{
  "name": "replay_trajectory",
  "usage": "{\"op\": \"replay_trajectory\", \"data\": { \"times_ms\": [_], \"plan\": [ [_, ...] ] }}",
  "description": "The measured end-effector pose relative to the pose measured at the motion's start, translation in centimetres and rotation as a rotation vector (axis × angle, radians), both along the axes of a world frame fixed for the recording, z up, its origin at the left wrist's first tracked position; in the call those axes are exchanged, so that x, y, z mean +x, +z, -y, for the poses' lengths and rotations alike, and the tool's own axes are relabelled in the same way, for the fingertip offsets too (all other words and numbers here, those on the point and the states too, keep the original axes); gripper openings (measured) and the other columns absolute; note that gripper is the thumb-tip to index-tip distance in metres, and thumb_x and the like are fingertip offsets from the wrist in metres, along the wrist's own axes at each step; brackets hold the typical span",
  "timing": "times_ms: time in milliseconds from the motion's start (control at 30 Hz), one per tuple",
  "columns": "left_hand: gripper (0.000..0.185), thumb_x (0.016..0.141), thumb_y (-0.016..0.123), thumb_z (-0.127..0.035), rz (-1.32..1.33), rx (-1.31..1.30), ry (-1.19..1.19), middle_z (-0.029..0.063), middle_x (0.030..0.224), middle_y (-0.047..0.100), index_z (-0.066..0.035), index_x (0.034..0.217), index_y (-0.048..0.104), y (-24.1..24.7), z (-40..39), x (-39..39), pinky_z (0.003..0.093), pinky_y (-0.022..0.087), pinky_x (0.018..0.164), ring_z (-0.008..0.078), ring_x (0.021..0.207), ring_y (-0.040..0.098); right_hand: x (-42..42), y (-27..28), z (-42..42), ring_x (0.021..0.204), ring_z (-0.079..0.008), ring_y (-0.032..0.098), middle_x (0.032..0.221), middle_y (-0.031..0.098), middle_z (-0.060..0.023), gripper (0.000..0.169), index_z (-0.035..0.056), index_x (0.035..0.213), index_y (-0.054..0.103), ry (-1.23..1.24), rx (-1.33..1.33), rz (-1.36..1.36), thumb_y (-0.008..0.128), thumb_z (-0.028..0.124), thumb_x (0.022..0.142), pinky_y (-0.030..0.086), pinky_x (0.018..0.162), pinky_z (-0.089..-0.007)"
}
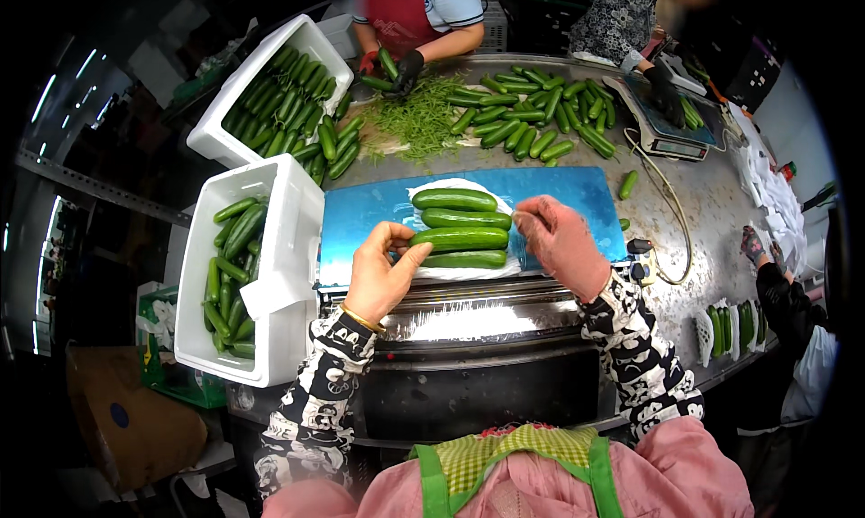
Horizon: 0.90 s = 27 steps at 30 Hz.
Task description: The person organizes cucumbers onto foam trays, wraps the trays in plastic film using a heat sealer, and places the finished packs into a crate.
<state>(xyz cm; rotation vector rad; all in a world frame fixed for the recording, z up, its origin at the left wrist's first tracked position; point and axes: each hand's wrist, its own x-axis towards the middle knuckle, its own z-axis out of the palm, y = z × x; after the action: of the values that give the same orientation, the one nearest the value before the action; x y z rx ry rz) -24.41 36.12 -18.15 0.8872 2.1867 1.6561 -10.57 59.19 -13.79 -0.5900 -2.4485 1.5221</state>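
Several green cucumbers [461, 238] lie side by side on a white foam net [466, 273], on a blue plate [351, 227]. My left hand [385, 268], bare and with a bangle at the wrist, has its thumb and fingers around the left end of the third cucumber from the top. At the right ends is my right hand [561, 241], in a pink glove, its fingertips bunched beside the tip of the second cucumber [466, 219]. Whether those fingertips pinch anything is unclear. Below the plate runs a film-wrapping machine's roller area [466, 320].
Two white foam boxes [290, 302] [203, 139] of cucumbers stand left. Loose cucumbers [540, 106] and green trimmings [419, 123] cover the far table. A scale [672, 146] with a cable [686, 234] is at right, near netted cucumbers [733, 329]. Co-workers' gloved hands [409, 72] [665, 92] work opposite.
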Motion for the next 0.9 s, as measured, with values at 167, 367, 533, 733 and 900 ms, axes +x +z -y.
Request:
{"op": "replay_trajectory", "data": {
  "times_ms": [167, 367, 533, 733, 900],
  "plan": [
    [0.020, 0.085, 0.077, -0.010, -0.008, 0.059, 0.031, 0.0020, 0.083, 0.065, 0.001, 0.093, 0.063, -0.4, -0.3, -0.2, 0.0230, 0.048, 0.067, 0.0080, 0.076, 0.058, -1.5, -0.3, -0.1, 0.063, -0.0225, 0.065, 0.071, 0.067, -0.0128, 0.027, 0.0000, 0.095, 0.069, 0.005, 0.210, 0.049, 0.065, 0.026, 0.093, 0.050, 0.062, -0.0347],
    [0.020, 0.084, 0.079, -0.011, 0.038, 0.075, 0.030, -0.0003, 0.078, 0.064, 0.000, 0.093, 0.065, -0.5, 0.1, -0.3, 0.0208, 0.044, 0.061, 0.0049, 0.070, 0.055, -2.9, -0.5, 1.2, 0.064, -0.0234, 0.064, 0.072, 0.068, -0.0117, 0.021, 0.0017, 0.090, 0.070, -0.012, 0.223, -0.150, 0.069, 0.023, 0.088, 0.050, 0.063, -0.0351],
    [0.034, 0.079, 0.081, -0.017, -0.338, -0.088, 0.085, 0.0107, 0.104, 0.062, -0.001, 0.102, 0.061, 0.9, 0.0, -0.1, 0.0335, 0.046, 0.080, 0.0211, 0.094, 0.057, -2.8, -1.3, 0.6, 0.081, -0.0282, 0.066, 0.089, 0.069, -0.0150, 0.029, 0.0015, 0.105, 0.067, -0.028, 0.210, -0.039, 0.068, 0.026, 0.091, 0.051, 0.073, -0.0390],
    [0.056, 0.090, 0.065, -0.026, -0.876, -0.190, -0.003, 0.0202, 0.140, 0.045, -0.001, 0.137, 0.047, 1.3, -3.4, -1.1, 0.0522, 0.028, 0.110, 0.0423, 0.132, 0.038, -4.0, -0.4, 2.7, 0.115, -0.0371, 0.055, 0.134, 0.053, -0.0152, 0.047, 0.0050, 0.133, 0.051, 0.173, 0.890, -0.422, 0.061, 0.027, 0.093, 0.038, 0.102, -0.0470],
    [0.052, 0.096, 0.055, -0.030, -0.712, -0.274, -0.073, 0.0215, 0.140, 0.044, 0.000, 0.138, 0.045, -0.9, -4.3, -1.0, 0.0587, 0.025, 0.112, 0.0408, 0.132, 0.040, -4.4, -3.5, 1.5, 0.120, -0.0364, 0.053, 0.135, 0.053, -0.0162, 0.041, 0.0034, 0.133, 0.051, 0.242, 0.820, -0.265, 0.056, 0.020, 0.095, 0.038, 0.103, -0.0452]
  ]
}}
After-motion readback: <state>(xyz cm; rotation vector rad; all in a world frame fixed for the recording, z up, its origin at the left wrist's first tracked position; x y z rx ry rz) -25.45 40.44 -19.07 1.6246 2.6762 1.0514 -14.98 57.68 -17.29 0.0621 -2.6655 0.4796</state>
